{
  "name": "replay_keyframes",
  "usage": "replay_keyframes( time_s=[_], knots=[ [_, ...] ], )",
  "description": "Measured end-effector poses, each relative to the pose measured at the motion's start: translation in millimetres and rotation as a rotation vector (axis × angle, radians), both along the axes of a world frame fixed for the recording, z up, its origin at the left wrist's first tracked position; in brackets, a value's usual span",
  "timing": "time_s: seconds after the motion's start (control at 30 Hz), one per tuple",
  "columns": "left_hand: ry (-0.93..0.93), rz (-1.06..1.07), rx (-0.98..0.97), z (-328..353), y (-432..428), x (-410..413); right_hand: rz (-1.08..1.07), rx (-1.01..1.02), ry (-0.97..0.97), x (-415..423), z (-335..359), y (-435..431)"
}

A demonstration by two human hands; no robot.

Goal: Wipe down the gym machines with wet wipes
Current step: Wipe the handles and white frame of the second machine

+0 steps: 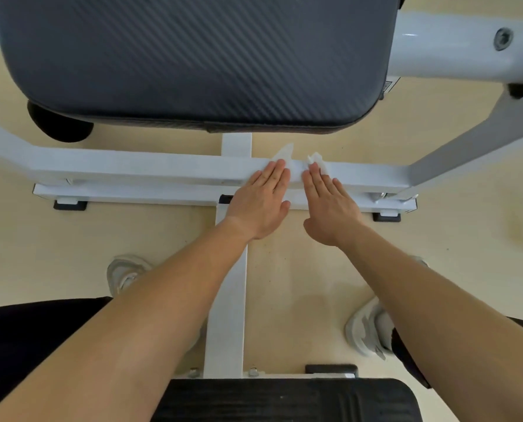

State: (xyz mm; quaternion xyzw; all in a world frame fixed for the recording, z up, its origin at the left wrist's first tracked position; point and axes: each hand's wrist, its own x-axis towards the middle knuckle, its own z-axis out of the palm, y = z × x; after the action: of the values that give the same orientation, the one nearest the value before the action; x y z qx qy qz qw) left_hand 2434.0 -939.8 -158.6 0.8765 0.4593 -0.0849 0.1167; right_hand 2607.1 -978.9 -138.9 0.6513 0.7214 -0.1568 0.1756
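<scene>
- Wet wipe (284, 155): white, crumpled, lying on top of crossbar (132, 167), right of crossbar's middle. Edges visible beyond fingertips of both grips. One sheet or two: cannot tell.
- Left grip (260, 202): flat, fingers straight and together, gripping nothing, pressing wipe down onto top of crossbar. Thumb spread toward right grip.
- Right grip (330, 202): flat, fingers straight, gripping nothing, pressing wipe onto crossbar just beside left grip, not touching it.
- Crossbar: white painted tube, horizontal, part of gym machine frame.
- Padded cushion (193, 56): dark, diagonal ribbed texture, on far side of crossbar and above it.
- Base rail (132, 194): white, just on near side of crossbar and lower, parallel to it. Black rubber feet (70, 205) under both ends.
- Centre beam (226, 300): white, running from under crossbar toward near side, between the two forearms.
- Black textured pad (284, 400): near side of crossbar, well apart from it, at near end of centre beam.
- Shoes (126, 272): light-coloured, on beige floor (315, 269), near side of crossbar, one on each side of centre beam.
</scene>
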Motion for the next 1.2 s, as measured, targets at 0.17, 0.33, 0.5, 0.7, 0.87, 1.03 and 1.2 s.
replay_keyframes(
  time_s=[0.17, 0.33, 0.5, 0.7, 0.87, 1.03, 1.2],
  knots=[
    [0.006, 0.006, 0.031, -3, 3, -40, 0.040, -0.007, 0.014, -45, 2, 12],
    [0.021, 0.079, 0.045, -2, 8, -113, 0.130, 0.001, 0.031, -120, 1, 28],
    [0.041, 0.163, 0.054, -1, 16, -190, 0.187, 0.008, 0.071, -192, -1, 42],
    [0.070, 0.231, 0.065, 1, 27, -266, 0.272, 0.000, 0.090, -271, -4, 63],
    [0.134, 0.300, 0.062, 4, 36, -309, 0.332, 0.021, 0.081, -311, -8, 75],
    [0.129, 0.291, 0.068, 5, 32, -274, 0.314, 0.027, 0.089, -279, -5, 66],
    [0.093, 0.180, 0.057, 11, 18, -204, 0.180, 0.029, 0.088, -201, -5, 45]
  ],
)
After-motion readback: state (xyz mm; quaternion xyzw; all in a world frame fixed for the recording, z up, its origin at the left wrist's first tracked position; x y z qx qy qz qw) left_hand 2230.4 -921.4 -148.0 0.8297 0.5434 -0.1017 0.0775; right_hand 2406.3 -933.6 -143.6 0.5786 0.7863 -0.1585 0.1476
